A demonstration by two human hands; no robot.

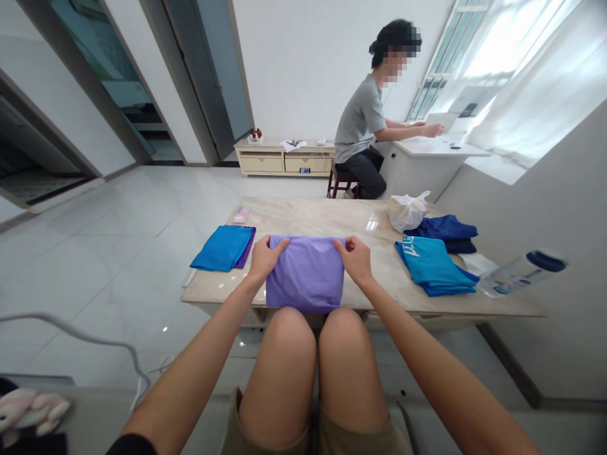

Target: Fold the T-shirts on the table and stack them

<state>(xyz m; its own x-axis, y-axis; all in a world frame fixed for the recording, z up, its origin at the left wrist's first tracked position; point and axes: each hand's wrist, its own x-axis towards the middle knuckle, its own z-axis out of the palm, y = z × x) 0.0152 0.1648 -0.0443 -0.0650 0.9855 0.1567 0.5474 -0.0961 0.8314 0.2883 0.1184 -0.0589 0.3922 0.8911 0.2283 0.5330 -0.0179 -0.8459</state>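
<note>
A folded purple garment (306,275) lies on the low marble table (322,218), its near edge hanging slightly over the table's front above my knees. My left hand (265,254) grips its far left corner, fingers curled over the cloth. My right hand (355,256) pinches the far right corner in the same way. Both arms reach forward over my knees.
A folded blue and purple stack (224,248) lies at the table's left. Folded blue garments (434,264), a dark blue one (448,229), a white plastic bag (408,212) and a bottle (519,273) sit right. Another person (365,136) sits at a white desk beyond. A cable (85,338) crosses the floor.
</note>
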